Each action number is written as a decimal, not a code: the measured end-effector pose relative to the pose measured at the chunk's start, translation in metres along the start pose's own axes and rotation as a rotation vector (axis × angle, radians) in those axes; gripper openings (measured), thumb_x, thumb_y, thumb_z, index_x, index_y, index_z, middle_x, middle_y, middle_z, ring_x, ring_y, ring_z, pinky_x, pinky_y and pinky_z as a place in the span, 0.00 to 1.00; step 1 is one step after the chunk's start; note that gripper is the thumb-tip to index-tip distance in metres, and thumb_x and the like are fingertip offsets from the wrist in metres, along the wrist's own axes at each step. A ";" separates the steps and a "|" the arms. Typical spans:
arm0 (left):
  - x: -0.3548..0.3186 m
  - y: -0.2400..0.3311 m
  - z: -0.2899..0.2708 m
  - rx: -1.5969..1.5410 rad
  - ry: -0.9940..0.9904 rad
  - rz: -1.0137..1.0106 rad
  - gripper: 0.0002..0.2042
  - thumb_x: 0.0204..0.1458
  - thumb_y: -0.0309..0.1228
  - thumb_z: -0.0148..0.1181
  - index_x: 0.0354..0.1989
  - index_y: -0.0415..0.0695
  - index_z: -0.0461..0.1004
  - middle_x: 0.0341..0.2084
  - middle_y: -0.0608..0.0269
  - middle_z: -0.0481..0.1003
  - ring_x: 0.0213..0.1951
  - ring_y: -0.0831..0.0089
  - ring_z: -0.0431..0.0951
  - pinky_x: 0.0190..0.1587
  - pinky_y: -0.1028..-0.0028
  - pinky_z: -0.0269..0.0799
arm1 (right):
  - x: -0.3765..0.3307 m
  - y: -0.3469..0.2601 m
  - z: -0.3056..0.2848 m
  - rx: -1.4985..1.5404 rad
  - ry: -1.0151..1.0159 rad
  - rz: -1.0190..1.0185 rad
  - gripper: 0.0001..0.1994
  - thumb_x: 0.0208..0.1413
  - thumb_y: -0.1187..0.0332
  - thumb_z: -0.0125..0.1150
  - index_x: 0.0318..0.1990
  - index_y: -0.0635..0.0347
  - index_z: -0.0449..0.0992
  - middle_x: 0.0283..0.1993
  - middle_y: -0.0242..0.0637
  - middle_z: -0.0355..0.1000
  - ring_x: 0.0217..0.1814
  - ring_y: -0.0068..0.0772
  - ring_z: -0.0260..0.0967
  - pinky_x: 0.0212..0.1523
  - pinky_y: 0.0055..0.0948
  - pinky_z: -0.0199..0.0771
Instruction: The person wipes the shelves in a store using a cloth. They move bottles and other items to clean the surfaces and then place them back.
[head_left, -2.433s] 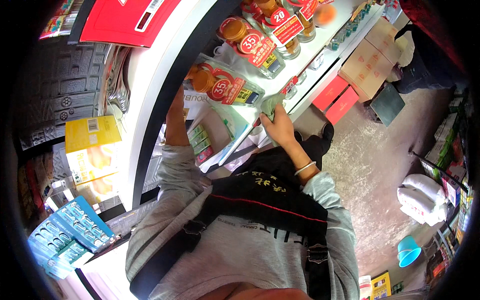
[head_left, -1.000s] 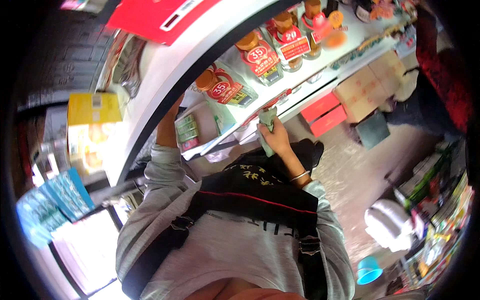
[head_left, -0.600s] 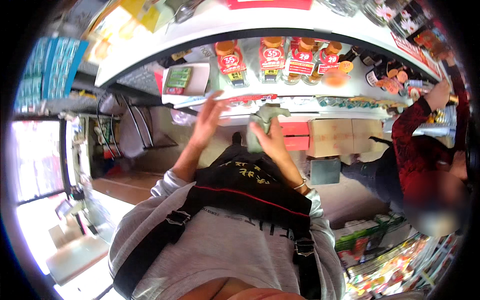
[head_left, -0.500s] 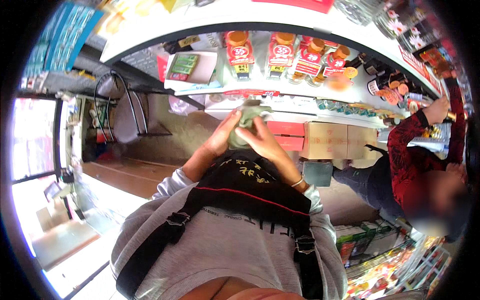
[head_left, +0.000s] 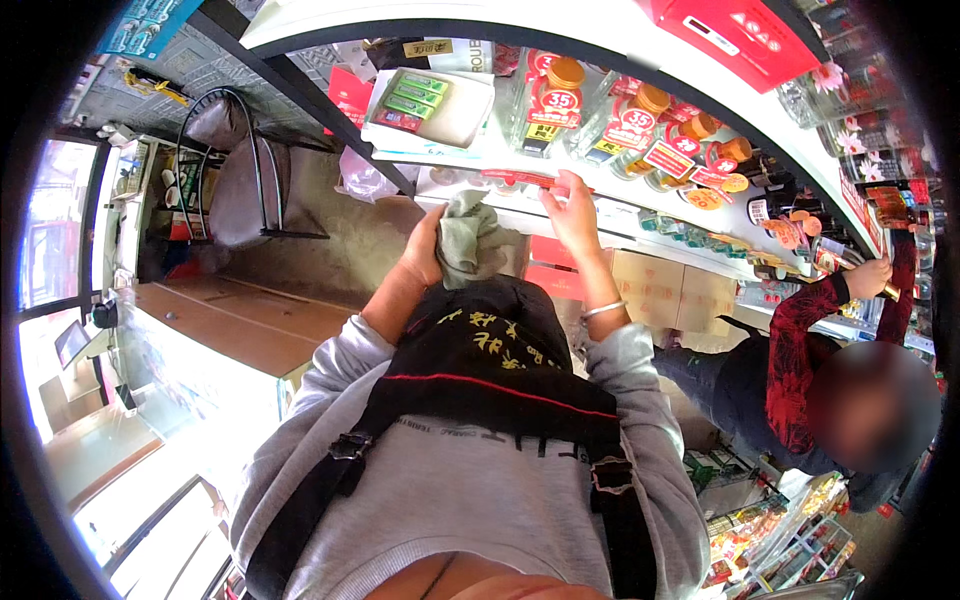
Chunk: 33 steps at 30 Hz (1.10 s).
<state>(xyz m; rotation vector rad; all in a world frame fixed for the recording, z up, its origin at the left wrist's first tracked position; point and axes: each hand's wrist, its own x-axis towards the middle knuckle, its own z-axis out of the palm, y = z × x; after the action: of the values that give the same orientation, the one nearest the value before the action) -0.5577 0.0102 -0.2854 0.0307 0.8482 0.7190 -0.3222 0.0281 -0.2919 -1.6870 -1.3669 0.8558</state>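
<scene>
A crumpled grey-green cloth (head_left: 470, 242) hangs from my left hand (head_left: 422, 248), whose fingers are closed on it in front of my black apron (head_left: 480, 345). My right hand (head_left: 574, 220) is raised at the shelf's front edge, with thumb and forefinger apart and nothing visible between them. Its fingertips are at the red label strip (head_left: 515, 178) along that edge; whether they press on it I cannot tell. Behind the strip, glass bottles with cork-coloured lids and red tags (head_left: 555, 100) stand on the white shelf, beside a white open box (head_left: 465, 115) holding small green packs.
Cardboard cartons (head_left: 655, 285) and red boxes (head_left: 555, 268) sit below the shelf. To the right, a person in a red-and-black sleeve (head_left: 795, 370) reaches toward the shelves. A dark chair (head_left: 250, 190) stands at the left, near a brown counter top (head_left: 215, 330).
Both hands were together on the cloth; now my right hand has let go and moved up and right to the shelf edge. My left hand keeps the cloth, slightly further left.
</scene>
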 end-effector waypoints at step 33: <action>0.010 0.022 0.102 1.264 -0.007 0.932 0.19 0.62 0.41 0.41 0.51 0.40 0.68 0.46 0.59 0.70 0.45 0.72 0.68 0.49 0.71 0.64 | -0.020 -0.049 -0.006 1.251 -0.267 0.429 0.24 0.59 0.62 0.53 0.59 0.61 0.59 0.53 0.37 0.66 0.54 0.30 0.64 0.52 0.29 0.66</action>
<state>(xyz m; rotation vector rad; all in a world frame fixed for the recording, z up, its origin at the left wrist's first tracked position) -0.4950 0.0586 -0.2172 1.6398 1.1626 0.9111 -0.3431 0.0125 -0.2456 -0.8415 -0.3342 1.7348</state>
